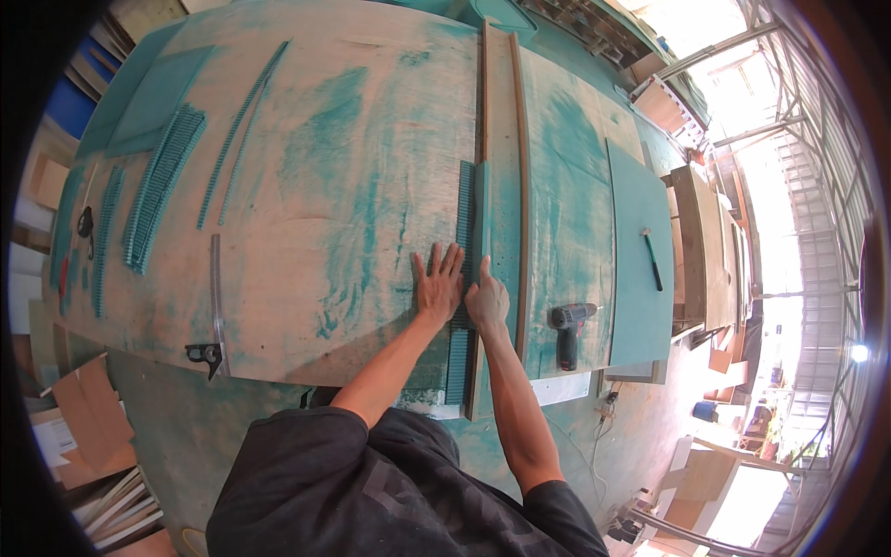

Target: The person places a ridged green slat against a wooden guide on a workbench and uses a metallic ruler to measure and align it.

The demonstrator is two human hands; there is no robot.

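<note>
My left hand (pixel 438 286) lies flat with fingers spread on the plywood bench top (pixel 306 213), its edge against a long teal slotted strip (pixel 464 209). My right hand (pixel 486 301) presses on the same strip and on a narrow teal board (pixel 482 200) standing beside it. Both run from the bench's near edge away from me, along a long wooden batten (pixel 522 186).
A cordless drill (pixel 567 330) stands right of my hands. A hammer (pixel 652 258) lies on a teal panel (pixel 639 251). A metal square (pixel 215 306) and more teal slotted strips (pixel 162 186) lie at the left. Cardboard (pixel 88 422) sits on the floor.
</note>
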